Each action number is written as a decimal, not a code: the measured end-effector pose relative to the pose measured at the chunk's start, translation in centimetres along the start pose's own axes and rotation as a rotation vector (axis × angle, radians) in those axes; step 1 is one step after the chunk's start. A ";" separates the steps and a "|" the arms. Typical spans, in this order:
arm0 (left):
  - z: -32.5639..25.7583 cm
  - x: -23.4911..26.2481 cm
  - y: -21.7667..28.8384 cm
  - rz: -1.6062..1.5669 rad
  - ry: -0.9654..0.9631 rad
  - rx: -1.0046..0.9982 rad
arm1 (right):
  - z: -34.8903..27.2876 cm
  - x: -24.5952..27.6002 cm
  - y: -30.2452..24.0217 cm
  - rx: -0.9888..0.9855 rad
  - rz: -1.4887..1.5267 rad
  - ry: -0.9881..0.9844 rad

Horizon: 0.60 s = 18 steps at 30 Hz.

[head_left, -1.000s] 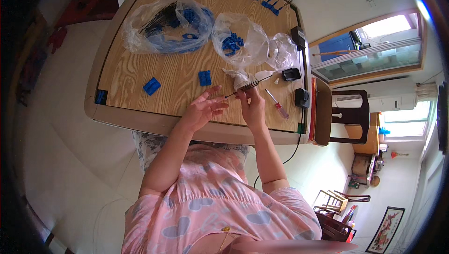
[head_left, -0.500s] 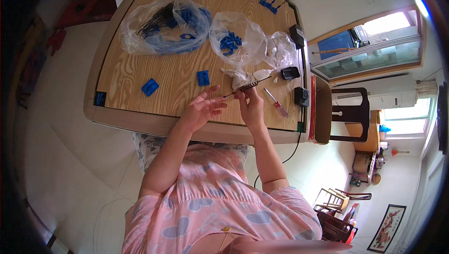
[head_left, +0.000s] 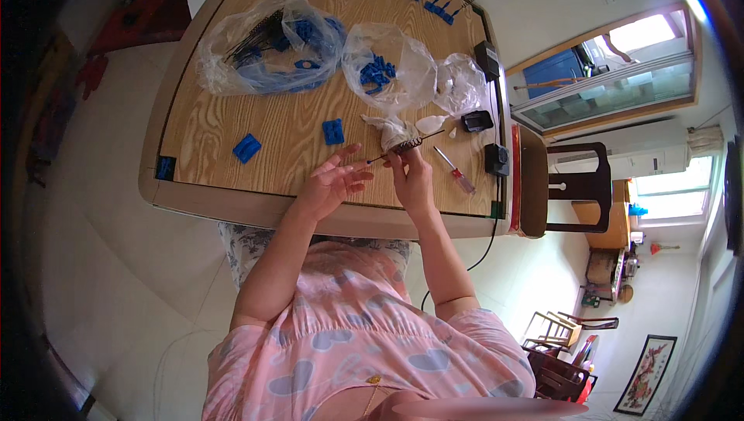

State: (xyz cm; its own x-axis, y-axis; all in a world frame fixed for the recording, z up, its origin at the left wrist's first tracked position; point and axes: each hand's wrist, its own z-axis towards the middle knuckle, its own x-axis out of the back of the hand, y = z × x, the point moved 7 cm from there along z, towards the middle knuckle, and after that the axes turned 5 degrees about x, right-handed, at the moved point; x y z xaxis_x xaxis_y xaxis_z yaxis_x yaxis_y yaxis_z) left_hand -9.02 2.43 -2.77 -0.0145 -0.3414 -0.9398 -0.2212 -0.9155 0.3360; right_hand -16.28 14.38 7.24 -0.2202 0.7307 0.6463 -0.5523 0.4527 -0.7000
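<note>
A thin dark rod with a black coil spring [head_left: 411, 143] around it is pinched in my right hand [head_left: 412, 184], close to the table's front edge. The rod lies nearly level, slanting up to the right. At its left end a small blue tip shows beside the fingers of my left hand [head_left: 324, 188]. That hand is open, fingers spread; whether it touches the tip I cannot tell. Behind the spring lies a crumpled white bag [head_left: 384, 128]. Two blue plastic pieces, one nearer [head_left: 332, 132] and one farther left [head_left: 246, 148], rest on the wood-patterned table [head_left: 287, 115].
A red-handled screwdriver [head_left: 463, 180] lies right of my right hand, near a black open case [head_left: 477, 121] and a black box [head_left: 497, 160]. Clear bags hold springs with blue parts [head_left: 298, 45] and small blue pieces [head_left: 377, 72]. Several spring rods in blue bases [head_left: 439, 12] stand at the far edge.
A small blue tip now shows at the rod's left end, where a dark end showed before. Both hands keep almost the same place; the view has shifted slightly.
</note>
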 end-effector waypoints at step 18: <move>0.0 -0.2 0.1 -0.008 0.014 0.009 | 0.0 0.0 0.1 -0.003 -0.009 0.009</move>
State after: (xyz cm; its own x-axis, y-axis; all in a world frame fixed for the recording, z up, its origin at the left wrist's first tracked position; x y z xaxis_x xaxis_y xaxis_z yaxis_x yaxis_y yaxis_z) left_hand -9.03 2.44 -2.51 0.0012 -0.3368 -0.9416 -0.2304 -0.9163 0.3275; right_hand -16.29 14.43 7.18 -0.2080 0.7314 0.6494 -0.5519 0.4604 -0.6953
